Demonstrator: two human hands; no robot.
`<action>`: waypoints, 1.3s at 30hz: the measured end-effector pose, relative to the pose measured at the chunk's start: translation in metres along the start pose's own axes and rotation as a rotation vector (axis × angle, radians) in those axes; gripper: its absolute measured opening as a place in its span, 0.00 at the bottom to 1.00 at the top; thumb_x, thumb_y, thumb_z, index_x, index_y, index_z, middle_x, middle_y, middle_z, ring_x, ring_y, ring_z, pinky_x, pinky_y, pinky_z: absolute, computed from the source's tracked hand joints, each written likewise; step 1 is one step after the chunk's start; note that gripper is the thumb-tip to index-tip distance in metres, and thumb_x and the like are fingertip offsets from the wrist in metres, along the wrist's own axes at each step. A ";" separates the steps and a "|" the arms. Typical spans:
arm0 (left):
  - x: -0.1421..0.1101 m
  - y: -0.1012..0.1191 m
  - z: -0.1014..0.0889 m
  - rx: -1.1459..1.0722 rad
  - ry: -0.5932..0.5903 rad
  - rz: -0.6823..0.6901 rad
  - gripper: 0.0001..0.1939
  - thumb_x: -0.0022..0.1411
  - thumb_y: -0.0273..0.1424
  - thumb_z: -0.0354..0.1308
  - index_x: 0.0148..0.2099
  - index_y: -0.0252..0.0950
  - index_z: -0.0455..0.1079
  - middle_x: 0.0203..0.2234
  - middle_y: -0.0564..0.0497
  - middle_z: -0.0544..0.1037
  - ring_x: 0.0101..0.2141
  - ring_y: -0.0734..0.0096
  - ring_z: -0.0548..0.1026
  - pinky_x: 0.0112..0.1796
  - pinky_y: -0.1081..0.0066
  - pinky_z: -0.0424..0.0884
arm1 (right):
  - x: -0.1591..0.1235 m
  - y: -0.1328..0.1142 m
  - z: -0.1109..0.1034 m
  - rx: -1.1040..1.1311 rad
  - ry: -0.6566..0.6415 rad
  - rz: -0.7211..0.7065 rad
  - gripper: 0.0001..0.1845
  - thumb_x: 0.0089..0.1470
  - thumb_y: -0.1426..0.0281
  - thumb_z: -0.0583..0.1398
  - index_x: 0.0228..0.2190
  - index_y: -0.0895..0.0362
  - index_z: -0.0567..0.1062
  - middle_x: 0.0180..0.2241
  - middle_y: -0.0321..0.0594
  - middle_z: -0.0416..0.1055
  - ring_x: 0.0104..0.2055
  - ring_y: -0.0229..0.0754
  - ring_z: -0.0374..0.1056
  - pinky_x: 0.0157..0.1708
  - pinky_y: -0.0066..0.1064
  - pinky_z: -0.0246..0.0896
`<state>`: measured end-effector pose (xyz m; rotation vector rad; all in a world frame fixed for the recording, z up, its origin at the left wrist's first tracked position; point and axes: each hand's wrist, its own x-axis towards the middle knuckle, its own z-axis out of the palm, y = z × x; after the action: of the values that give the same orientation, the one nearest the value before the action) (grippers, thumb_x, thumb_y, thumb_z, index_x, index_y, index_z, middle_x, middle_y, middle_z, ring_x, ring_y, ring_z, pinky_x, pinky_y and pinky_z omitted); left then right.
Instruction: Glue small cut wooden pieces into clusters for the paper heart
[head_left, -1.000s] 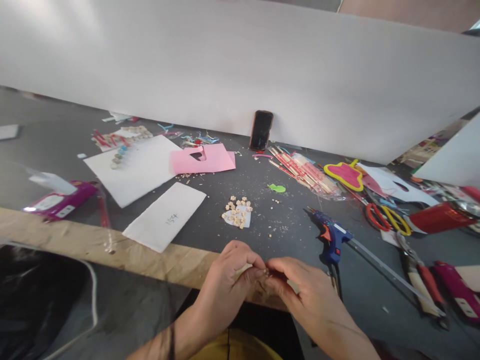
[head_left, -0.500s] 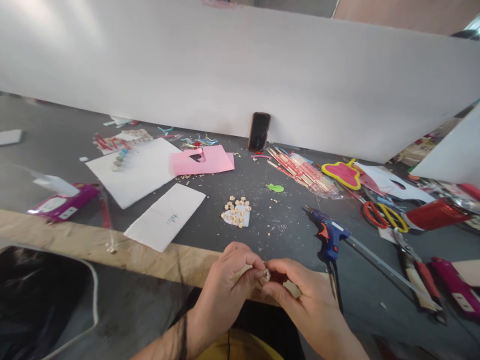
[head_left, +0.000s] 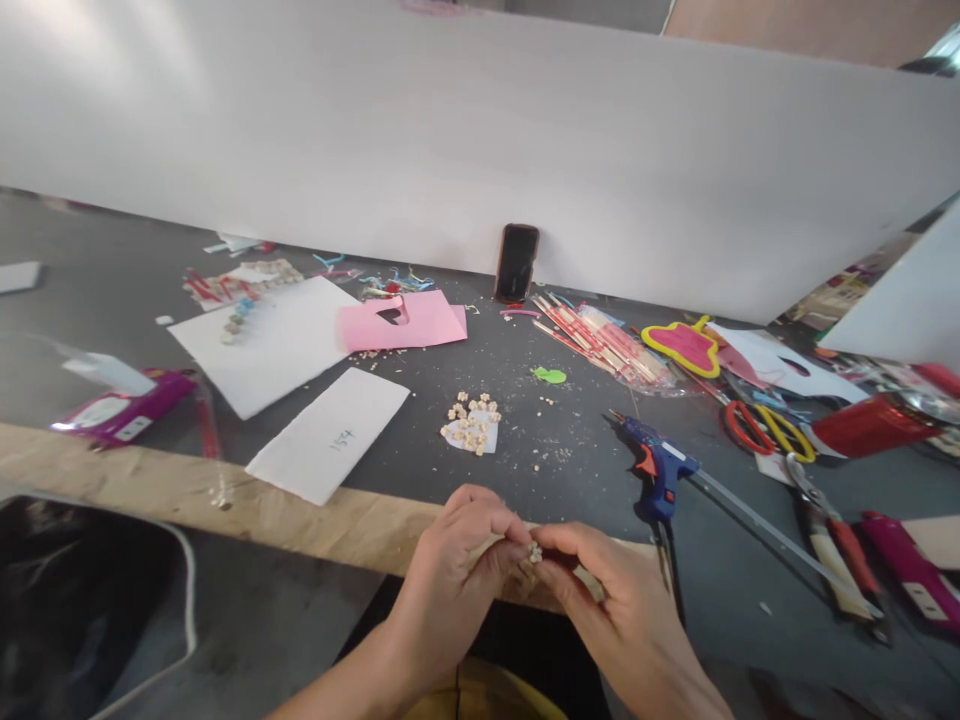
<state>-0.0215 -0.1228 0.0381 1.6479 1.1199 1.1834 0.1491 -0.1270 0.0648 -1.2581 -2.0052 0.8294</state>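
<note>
My left hand (head_left: 469,570) and my right hand (head_left: 611,590) meet at the table's front edge, both closed in a pinch. Between their fingertips is a small pale flower-shaped piece (head_left: 535,552), partly covered by the fingers. Just beyond the hands, a heap of similar cream flower-shaped pieces (head_left: 472,425) lies on and around a small white paper shape (head_left: 491,440). To the right of my right hand rests a blue hot glue gun (head_left: 664,480) with a clear glue stick in its back.
White boards (head_left: 330,435) and a folded pink paper (head_left: 405,320) lie left. A phone (head_left: 517,262) leans on the white partition (head_left: 480,140). Red-and-white sticks (head_left: 600,345), scissors (head_left: 772,432), pliers (head_left: 832,540) and a red can (head_left: 885,425) lie right. A purple power strip (head_left: 127,405) sits at left.
The small flower-shaped piece shows more clearly between my fingertips than a second ago. Both hands stay nearly in place, with slight finger movement. The view has shifted slightly.
</note>
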 end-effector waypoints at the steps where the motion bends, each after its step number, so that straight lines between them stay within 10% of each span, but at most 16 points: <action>1: 0.000 0.000 0.000 0.012 0.000 0.019 0.07 0.63 0.25 0.53 0.32 0.38 0.69 0.27 0.53 0.72 0.33 0.70 0.69 0.35 0.73 0.66 | 0.000 0.000 0.000 -0.003 -0.002 0.001 0.09 0.57 0.71 0.57 0.38 0.51 0.76 0.35 0.35 0.78 0.35 0.36 0.74 0.36 0.22 0.67; 22: -0.002 -0.004 0.000 -0.105 -0.002 0.021 0.07 0.63 0.24 0.53 0.37 0.38 0.70 0.30 0.51 0.74 0.34 0.69 0.71 0.36 0.71 0.68 | -0.002 0.005 0.002 0.032 0.011 0.013 0.09 0.58 0.69 0.56 0.40 0.52 0.75 0.36 0.37 0.78 0.36 0.36 0.73 0.36 0.22 0.67; 39: -0.003 -0.003 -0.002 -0.373 -0.058 -0.331 0.05 0.60 0.32 0.59 0.36 0.36 0.67 0.29 0.53 0.72 0.32 0.71 0.70 0.36 0.71 0.67 | -0.002 0.002 0.001 0.016 -0.007 -0.048 0.11 0.58 0.71 0.56 0.41 0.51 0.74 0.36 0.37 0.77 0.36 0.36 0.73 0.37 0.23 0.68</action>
<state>-0.0242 -0.1246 0.0347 1.1559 1.0161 1.0459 0.1498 -0.1279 0.0623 -1.1954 -2.0224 0.8259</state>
